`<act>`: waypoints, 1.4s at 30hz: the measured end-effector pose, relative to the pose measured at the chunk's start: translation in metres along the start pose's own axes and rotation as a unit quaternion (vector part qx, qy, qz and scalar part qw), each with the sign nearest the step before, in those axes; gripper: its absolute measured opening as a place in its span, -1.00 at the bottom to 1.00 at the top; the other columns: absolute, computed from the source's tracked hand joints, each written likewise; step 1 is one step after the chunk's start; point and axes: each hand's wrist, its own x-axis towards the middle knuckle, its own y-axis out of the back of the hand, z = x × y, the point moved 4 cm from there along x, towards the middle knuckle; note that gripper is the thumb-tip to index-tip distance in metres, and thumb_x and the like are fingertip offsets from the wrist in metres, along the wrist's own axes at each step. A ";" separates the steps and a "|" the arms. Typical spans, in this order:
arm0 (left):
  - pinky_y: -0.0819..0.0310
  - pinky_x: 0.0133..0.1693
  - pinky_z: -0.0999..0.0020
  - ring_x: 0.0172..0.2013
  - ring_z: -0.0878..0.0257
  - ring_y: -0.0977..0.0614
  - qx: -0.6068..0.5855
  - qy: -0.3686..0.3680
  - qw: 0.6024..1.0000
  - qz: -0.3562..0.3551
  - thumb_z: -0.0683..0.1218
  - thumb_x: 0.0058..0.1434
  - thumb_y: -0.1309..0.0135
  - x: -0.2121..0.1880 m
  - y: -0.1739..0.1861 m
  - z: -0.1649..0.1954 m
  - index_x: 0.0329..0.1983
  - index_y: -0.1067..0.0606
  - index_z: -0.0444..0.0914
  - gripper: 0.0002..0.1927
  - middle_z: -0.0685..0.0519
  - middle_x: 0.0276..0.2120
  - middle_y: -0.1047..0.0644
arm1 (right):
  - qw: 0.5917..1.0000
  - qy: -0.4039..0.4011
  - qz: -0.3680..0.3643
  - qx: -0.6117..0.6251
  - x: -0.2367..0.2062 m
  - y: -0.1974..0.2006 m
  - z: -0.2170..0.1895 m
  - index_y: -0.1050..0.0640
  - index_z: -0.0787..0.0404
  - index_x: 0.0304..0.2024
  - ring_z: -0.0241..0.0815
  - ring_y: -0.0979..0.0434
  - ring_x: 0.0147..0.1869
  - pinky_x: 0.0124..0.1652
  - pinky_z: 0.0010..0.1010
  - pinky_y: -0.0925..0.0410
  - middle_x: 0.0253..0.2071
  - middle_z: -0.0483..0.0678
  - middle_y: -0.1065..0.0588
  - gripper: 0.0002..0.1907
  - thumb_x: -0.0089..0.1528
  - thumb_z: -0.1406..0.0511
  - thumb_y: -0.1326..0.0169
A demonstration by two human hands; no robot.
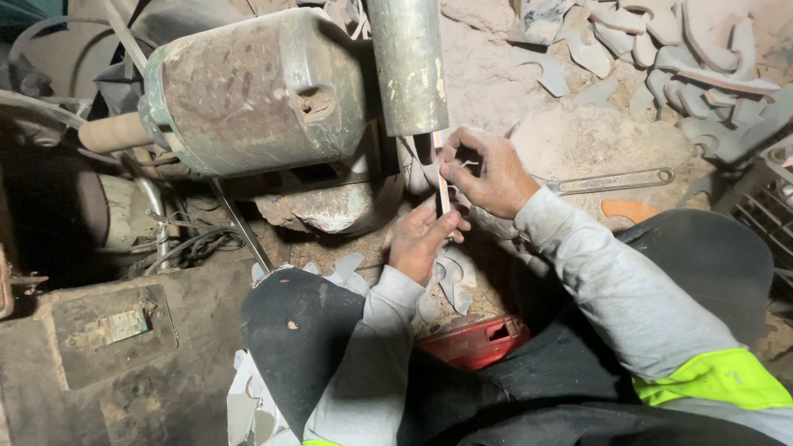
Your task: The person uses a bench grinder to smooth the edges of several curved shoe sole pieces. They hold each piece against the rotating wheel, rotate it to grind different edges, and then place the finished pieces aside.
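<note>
Dirt floor (595,140) of a dusty workshop, littered with pale curved offcuts (686,58) top right and more flat scraps (347,268) by the knees. Old green motor housing (256,91) sits upper left, worn and rusty, with a tan roller stub (111,132) sticking out its left end; a vertical metal cylinder (409,62) hangs down just right of it. Both hands work directly under that cylinder. Right hand (487,173) is curled, thumb and forefinger pinched onto the upper part of a thin flat strip (443,194) held near-vertical, top end right below the cylinder; other fingers half folded, not a full fist. Left hand (421,239) is below, palm up, fingers loosely closed around the strip's lower end, thumb pressing against it. So the strip is gripped at both ends, between the two hands. A flat metal wrench (615,180) lies on the dirt just right of the right hand, not touched. A red box (475,340) sits between the legs, below the left wrist. Black cables (194,248) left of the motor base.
</note>
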 end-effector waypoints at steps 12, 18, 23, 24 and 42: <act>-0.49 -0.15 0.32 -0.18 0.17 -0.63 0.352 -0.157 0.906 0.175 -0.19 0.15 -0.26 -0.013 -0.004 0.011 0.18 -0.48 -0.38 -0.49 -0.06 -0.17 -0.60 | 0.991 -0.052 -0.120 0.003 0.004 0.010 0.019 -0.58 0.29 -0.02 -0.21 -0.63 -0.16 -0.08 -0.35 -0.44 -0.20 0.07 -0.65 -0.67 0.18 0.31 -0.22; -0.53 -0.14 0.30 -0.15 0.19 -0.63 -0.033 0.030 0.999 -0.001 -0.17 0.34 -0.15 0.003 0.002 -0.008 0.20 -0.42 -0.47 -0.58 -0.07 -0.13 -0.57 | 0.999 -0.003 -0.022 -0.025 0.007 0.005 -0.003 -0.51 0.29 -0.23 -0.10 -0.56 -0.23 -0.15 -0.29 -0.42 -0.31 0.06 -0.55 -0.85 0.25 0.32 -0.17; -0.55 -0.10 0.27 -0.14 0.16 -0.62 -0.027 0.071 0.997 0.008 -0.13 0.30 -0.18 -0.003 0.004 -0.015 0.12 -0.44 -0.50 -0.58 -0.10 -0.12 -0.58 | 0.996 0.005 -0.051 -0.069 0.004 0.002 0.004 -0.53 0.30 -0.20 -0.01 -0.57 -0.16 -0.12 -0.28 -0.41 -0.27 0.10 -0.56 -0.80 0.25 0.29 -0.21; -0.56 -0.10 0.26 -0.14 0.14 -0.63 0.078 0.026 0.995 0.063 -0.13 0.25 -0.22 -0.006 0.005 -0.011 0.10 -0.45 -0.49 -0.56 -0.09 -0.13 -0.59 | 0.994 0.020 -0.078 -0.072 0.003 0.003 0.006 -0.54 0.31 -0.13 -0.01 -0.57 -0.13 -0.09 -0.28 -0.40 -0.22 0.12 -0.57 -0.74 0.22 0.28 -0.24; -0.49 -0.21 0.44 -0.18 0.32 -0.60 0.075 -0.071 0.995 0.011 -0.23 0.29 -0.18 0.016 -0.013 0.041 0.35 -0.37 -0.47 -0.44 -0.01 -0.14 -0.61 | 0.999 0.007 0.013 0.039 0.008 0.025 -0.026 -0.49 0.30 -0.12 -0.36 -0.48 -0.16 -0.13 -0.45 -0.40 -0.24 -0.09 -0.52 -0.81 0.27 0.37 -0.19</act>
